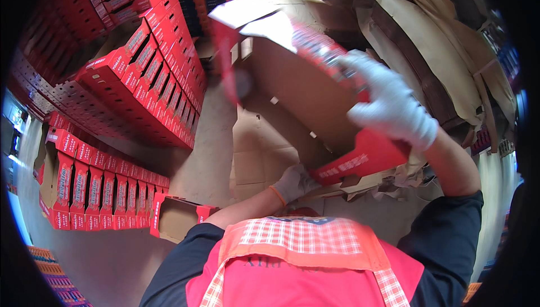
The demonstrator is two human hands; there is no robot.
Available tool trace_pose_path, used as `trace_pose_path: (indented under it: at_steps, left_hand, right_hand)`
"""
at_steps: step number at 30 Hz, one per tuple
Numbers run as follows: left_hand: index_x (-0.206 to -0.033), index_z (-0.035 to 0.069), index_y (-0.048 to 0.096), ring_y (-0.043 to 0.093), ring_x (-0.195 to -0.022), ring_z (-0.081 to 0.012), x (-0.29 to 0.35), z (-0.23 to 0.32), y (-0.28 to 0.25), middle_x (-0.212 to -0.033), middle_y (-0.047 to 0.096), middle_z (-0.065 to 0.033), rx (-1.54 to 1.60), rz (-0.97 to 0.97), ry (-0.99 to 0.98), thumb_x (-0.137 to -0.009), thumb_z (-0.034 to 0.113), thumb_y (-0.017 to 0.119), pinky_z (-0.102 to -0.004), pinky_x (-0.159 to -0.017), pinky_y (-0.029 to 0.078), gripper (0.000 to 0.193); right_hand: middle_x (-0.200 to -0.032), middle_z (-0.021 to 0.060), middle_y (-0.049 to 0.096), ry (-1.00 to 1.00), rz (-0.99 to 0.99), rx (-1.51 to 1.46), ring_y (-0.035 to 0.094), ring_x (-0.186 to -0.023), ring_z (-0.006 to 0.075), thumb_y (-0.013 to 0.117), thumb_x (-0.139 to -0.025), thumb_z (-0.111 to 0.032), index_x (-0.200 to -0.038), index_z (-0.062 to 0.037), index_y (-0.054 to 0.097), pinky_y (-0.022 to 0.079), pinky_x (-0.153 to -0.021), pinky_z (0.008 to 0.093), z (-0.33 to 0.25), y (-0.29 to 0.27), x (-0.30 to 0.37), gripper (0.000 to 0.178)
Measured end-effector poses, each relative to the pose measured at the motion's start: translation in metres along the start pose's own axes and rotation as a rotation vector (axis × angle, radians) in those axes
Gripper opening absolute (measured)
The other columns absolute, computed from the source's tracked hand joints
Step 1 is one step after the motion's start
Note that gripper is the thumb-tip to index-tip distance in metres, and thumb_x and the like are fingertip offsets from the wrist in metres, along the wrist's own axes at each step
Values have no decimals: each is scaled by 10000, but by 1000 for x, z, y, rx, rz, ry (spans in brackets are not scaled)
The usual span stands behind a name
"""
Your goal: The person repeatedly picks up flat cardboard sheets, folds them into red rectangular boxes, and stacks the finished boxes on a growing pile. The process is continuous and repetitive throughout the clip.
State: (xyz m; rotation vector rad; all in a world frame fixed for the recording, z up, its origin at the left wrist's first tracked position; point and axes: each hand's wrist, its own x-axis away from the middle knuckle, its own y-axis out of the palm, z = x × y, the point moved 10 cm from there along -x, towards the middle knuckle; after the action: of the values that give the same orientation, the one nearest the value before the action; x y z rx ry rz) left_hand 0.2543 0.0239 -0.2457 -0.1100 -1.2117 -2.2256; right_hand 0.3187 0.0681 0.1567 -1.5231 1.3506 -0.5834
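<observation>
A red cardboard produce box (304, 101) with a bare brown inside is held up tilted in front of me, its hollow turned my way. My right hand (388, 101), in a white knit glove, grips its upper right rim, fingers over the printed side and thumb inside. At the lower edge of the box is my left hand (293, 184), gloved in white with an orange cuff. Its fingers go behind the box's lower red side, so their tips are hidden. The far left corner of the box is smeared by motion.
Tall stacks of red boxes (160, 65) rise at the left. Nearer, a row of red boxes (104, 186) stands on edge, with a single open box (179, 217) beside it. Flattened brown cardboard (261, 149) lies below the held box; large brown sheets (416, 42) are heaped at the far right.
</observation>
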Motion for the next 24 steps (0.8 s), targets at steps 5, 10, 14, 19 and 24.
trace_pose_path:
  at_steps: [5,10,14,19,24]
  left_hand:
    - [-1181,3,591,638,-910,-207,69,56,29,-1017,634,-105,-624,182,171,-917,238,628,-374,-746,542,355]
    - [-1266,-63,555,487,-1249,-479,183,200,218,-1305,549,-286,-1979,291,1316,-656,631,749,-583,-1107,309,944]
    - [-1092,-76,608,565,-1059,-375,106,266,217,-1093,607,-230,-2094,341,881,-586,815,668,-460,-972,414,1026]
    - [-924,-36,663,598,-872,-302,93,266,211,-888,635,-179,-2128,344,986,-569,849,654,-400,-867,429,953]
    - [-960,-37,629,591,-921,-330,92,261,208,-932,616,-183,-2121,266,837,-587,825,685,-407,-910,439,942]
  right_hand:
    - [-1108,198,662,-307,232,-142,653,-1038,361,679,-850,-172,-1168,-28,600,521,-898,386,-25,39,-24,358]
    - [-1042,174,671,-68,696,-27,675,-946,351,706,-854,-219,-1121,-44,572,533,-829,396,35,15,-26,346]
    - [-1026,171,651,-144,523,141,664,-877,373,715,-844,-220,-1137,-62,526,529,-771,427,19,14,-18,383]
    - [-680,166,632,-24,349,197,648,-608,342,652,-908,-194,-866,-35,611,517,-571,401,39,-13,-1,170]
    - [-600,176,584,-172,149,292,627,-564,333,586,-961,-266,-662,-59,592,470,-509,421,32,-5,-8,364]
